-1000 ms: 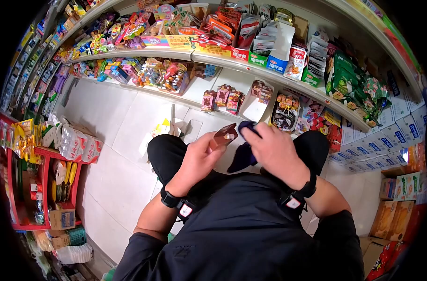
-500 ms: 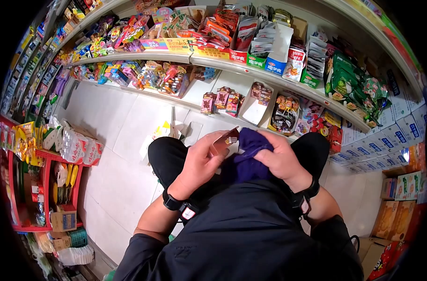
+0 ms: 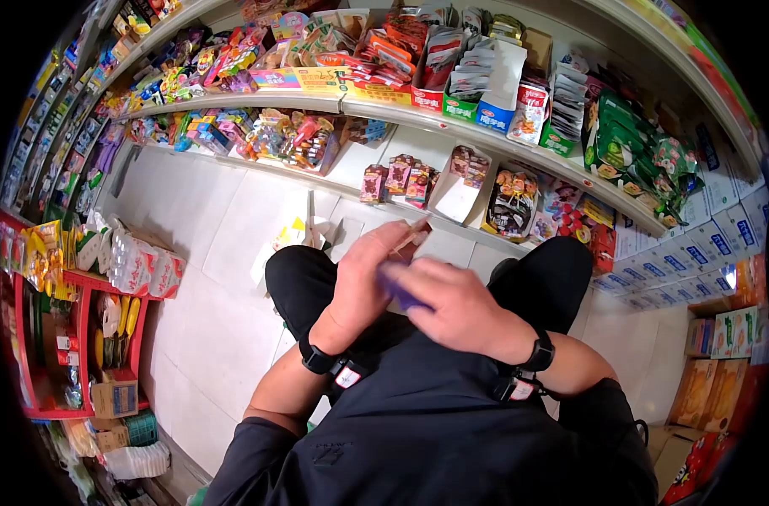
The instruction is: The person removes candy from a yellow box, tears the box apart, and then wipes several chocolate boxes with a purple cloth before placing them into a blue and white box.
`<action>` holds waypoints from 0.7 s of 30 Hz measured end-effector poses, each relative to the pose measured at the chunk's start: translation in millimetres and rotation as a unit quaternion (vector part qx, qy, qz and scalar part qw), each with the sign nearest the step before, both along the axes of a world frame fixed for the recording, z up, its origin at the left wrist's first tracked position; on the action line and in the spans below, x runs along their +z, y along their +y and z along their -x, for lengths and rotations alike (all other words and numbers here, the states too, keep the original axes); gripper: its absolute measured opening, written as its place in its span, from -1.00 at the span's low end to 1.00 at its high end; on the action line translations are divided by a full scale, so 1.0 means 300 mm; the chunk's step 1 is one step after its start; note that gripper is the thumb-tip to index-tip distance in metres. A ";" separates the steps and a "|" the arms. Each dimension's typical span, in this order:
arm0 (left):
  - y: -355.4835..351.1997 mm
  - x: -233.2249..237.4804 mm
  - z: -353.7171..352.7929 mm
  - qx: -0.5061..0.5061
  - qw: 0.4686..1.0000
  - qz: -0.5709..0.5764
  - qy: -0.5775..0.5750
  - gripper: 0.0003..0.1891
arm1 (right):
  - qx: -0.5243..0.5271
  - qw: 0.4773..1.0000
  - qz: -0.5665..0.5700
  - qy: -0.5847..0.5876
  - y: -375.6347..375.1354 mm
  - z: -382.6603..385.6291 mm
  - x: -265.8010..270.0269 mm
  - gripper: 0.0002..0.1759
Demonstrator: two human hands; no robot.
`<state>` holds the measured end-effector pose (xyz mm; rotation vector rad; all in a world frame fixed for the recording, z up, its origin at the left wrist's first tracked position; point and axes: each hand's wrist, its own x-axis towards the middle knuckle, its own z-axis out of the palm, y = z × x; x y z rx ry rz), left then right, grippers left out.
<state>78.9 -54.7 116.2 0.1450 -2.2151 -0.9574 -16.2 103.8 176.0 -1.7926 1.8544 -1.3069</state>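
My left hand (image 3: 363,278) is closed on a small packet (image 3: 415,239), whose edge shows above the fingers. A purple cloth (image 3: 401,285) is bunched under the fingers of my right hand (image 3: 456,308), pressed against the packet or my left palm. Both hands meet over my lap, between my knees, and my right hand is slightly blurred. Most of the cloth and the lower part of the packet are hidden by the fingers.
Ahead is a shelf (image 3: 317,173) with small pink-and-brown boxes (image 3: 399,174) and a white tray (image 3: 457,201). Blue-and-white cartons (image 3: 671,261) are stacked right. A red rack (image 3: 85,337) stands left. An opened carton (image 3: 271,261) lies on the floor.
My right hand has moved left with the purple cloth, which is now bunched against my left hand instead of hanging beside it. My left hand has turned and risen slightly.
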 end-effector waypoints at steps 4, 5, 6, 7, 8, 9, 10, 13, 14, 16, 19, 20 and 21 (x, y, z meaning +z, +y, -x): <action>0.020 0.073 -0.028 -0.054 0.985 -0.150 -0.070 -0.51 | 0.080 0.994 0.069 -0.020 -0.014 0.011 -0.029 -0.42; 0.014 0.082 -0.035 -0.069 0.965 -0.226 -0.112 -0.50 | 0.092 0.988 0.114 -0.050 -0.012 0.030 -0.032 -0.43; 0.016 0.048 -0.021 -0.070 0.979 -0.187 -0.036 -0.52 | 0.094 0.987 0.060 -0.114 0.017 0.052 0.001 -0.45; 0.007 0.029 -0.029 -0.078 0.964 -0.249 -0.056 -0.53 | 0.076 0.988 0.034 -0.130 0.035 0.078 0.012 -0.46; 0.009 0.041 -0.033 -0.081 0.965 -0.245 -0.052 -0.53 | 0.064 0.987 0.046 -0.138 0.040 0.096 0.006 -0.47; 0.011 0.053 -0.033 -0.086 0.966 -0.240 -0.048 -0.54 | 0.050 0.986 0.059 -0.145 0.044 0.111 -0.001 -0.48; 0.008 0.047 -0.034 -0.087 0.965 -0.242 -0.050 -0.54 | 0.040 0.987 0.053 -0.149 0.049 0.123 -0.009 -0.48; -0.002 0.021 -0.026 -0.077 0.959 -0.259 -0.086 -0.54 | 0.043 0.987 0.045 -0.147 0.052 0.144 -0.043 -0.47; -0.003 0.011 -0.023 -0.084 0.955 -0.273 -0.078 -0.55 | 0.044 0.987 0.055 -0.146 0.046 0.142 -0.054 -0.47; -0.005 0.001 -0.016 -0.090 0.950 -0.289 -0.072 -0.55 | 0.039 0.988 0.054 -0.137 0.039 0.142 -0.079 -0.46; -0.010 -0.012 -0.008 -0.094 0.936 -0.327 -0.093 -0.57 | 0.018 0.990 0.052 -0.129 0.018 0.163 -0.122 -0.48; -0.011 -0.022 0.000 -0.111 0.914 -0.386 -0.065 -0.56 | 0.017 0.991 0.040 -0.124 0.008 0.188 -0.157 -0.50; -0.018 -0.033 0.013 -0.129 0.887 -0.442 -0.035 -0.53 | 0.017 0.993 0.029 -0.117 -0.001 0.212 -0.189 -0.52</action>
